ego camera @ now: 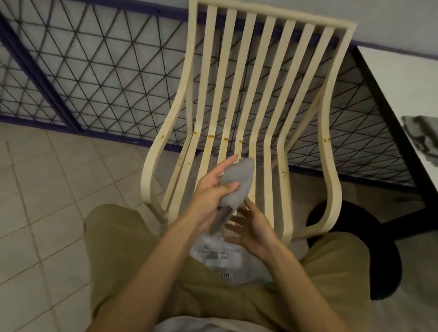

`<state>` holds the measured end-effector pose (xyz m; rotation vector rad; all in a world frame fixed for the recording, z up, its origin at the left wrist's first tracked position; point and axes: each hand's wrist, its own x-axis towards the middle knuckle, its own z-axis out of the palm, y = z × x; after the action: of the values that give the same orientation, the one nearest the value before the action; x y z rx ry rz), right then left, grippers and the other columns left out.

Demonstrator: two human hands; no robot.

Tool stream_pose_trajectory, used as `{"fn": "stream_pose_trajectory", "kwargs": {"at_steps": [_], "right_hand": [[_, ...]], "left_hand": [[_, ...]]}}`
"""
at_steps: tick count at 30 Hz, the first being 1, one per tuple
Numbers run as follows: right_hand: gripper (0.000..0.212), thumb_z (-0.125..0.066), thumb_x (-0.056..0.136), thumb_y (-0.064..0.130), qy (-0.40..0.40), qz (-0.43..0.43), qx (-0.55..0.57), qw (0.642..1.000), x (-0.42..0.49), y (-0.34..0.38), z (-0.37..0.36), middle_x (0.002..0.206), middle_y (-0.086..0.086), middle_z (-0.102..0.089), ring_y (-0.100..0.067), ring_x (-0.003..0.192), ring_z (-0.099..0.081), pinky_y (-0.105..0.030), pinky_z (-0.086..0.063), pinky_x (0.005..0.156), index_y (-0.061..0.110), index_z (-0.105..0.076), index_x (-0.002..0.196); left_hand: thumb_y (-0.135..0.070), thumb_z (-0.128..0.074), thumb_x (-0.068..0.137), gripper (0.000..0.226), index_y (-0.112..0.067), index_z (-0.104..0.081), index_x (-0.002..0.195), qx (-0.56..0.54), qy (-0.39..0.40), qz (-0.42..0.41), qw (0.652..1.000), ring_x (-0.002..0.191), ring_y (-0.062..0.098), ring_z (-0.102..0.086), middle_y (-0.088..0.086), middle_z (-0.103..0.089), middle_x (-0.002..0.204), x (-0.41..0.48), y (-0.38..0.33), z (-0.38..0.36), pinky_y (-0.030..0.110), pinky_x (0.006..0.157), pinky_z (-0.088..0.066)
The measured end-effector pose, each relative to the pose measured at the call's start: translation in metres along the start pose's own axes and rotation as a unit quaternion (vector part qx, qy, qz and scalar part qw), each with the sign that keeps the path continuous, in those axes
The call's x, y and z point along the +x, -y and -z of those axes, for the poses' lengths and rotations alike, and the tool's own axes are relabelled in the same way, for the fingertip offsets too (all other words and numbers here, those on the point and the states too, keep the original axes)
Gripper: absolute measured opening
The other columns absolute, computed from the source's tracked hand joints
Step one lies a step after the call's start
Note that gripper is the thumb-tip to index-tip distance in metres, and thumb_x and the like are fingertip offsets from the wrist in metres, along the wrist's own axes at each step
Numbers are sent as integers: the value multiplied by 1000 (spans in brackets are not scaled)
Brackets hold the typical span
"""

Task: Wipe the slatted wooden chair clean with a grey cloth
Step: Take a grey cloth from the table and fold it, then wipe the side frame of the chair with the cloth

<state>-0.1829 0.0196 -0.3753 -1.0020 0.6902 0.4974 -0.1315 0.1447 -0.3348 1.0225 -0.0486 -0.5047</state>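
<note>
Our left hand grips the grey cloth over the slatted chair; our right hand spreads empty fingers wide. The plastic bag print is blurred, roughly "T1830".

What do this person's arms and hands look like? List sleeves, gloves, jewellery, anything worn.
Both hands are bare, with no gloves. I can make out no ring on the left hand or the right hand, and no watch or band at either wrist. The left forearm and right forearm are uncovered down to the frame's edge; no sleeve shows.
</note>
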Motion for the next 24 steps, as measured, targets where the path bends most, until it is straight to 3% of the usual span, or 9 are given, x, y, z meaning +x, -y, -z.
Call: {"fn": "stream_pose_trajectory", "kwargs": {"at_steps": [2,5,7,10,12,14,18,21,24], "right_hand": [[59,-45,93,55,15,3,91,996,-10,-4,-5,114,-21,-56,-35,104,-53,-50,-38,95,6,-56,123],[59,-43,94,53,65,33,196,978,-20,-1,-6,132,-20,-57,-37,128,-48,-51,-29,111,10,-53,133],[57,-45,94,51,85,50,234,967,-28,1,-4,131,-21,-58,-37,125,-52,-51,-34,110,9,-53,133],[54,-48,96,47,90,69,236,965,-36,3,-2,127,-24,-60,-36,117,-59,-48,-49,98,4,-56,127],[44,-57,93,34,65,101,191,974,-32,6,0,123,-22,-63,-35,112,-62,-45,-54,92,4,-58,125],[37,-66,88,20,13,121,136,983,-22,9,-1,115,-20,-67,-34,107,-65,-46,-55,88,4,-61,121],[23,-67,86,15,-97,148,76,981,10,22,-9,100,-17,-70,-33,93,-67,-46,-55,81,4,-64,106],[13,-64,90,21,-63,178,-21,982,35,48,-29,97,-12,-71,-30,91,-68,-48,-54,85,11,-64,99],[10,-59,93,24,-48,256,-141,955,57,75,-61,86,0,-72,-14,81,-70,-31,-58,75,18,-66,98]], "left_hand": [[10,-57,87,58,-23,-57,134,-22,23,-12,999,114,22,-63,7,-59,134,-10,-4,-8,26,82,-56],[9,-58,87,57,-22,-56,135,-6,34,-18,999,118,19,-61,4,-58,136,-19,-5,-7,28,87,-55],[8,-59,87,56,-21,-56,135,48,20,-28,998,119,14,-60,-1,-59,134,-22,-3,0,25,87,-53],[6,-62,87,56,-16,-52,137,167,-17,-66,984,110,-2,-61,-14,-61,123,-21,0,13,15,82,-51],[2,-66,85,57,-19,-52,136,231,-31,-66,970,108,-6,-59,-16,-58,124,-16,4,20,17,82,-53],[0,-69,84,57,-22,-53,134,255,-30,-57,965,111,0,-59,-10,-57,127,-12,11,24,22,85,-55],[-13,-70,86,54,-35,-50,132,317,-53,-50,946,115,1,-56,-13,-55,130,-1,15,38,24,91,-54],[-13,-65,89,48,-42,-52,125,350,-176,-96,915,104,-4,-59,-15,-60,121,13,1,62,22,83,-55],[-13,-60,89,47,-52,-53,115,406,-278,-165,855,101,-12,-54,-28,-58,113,17,-17,95,20,78,-51]]}}
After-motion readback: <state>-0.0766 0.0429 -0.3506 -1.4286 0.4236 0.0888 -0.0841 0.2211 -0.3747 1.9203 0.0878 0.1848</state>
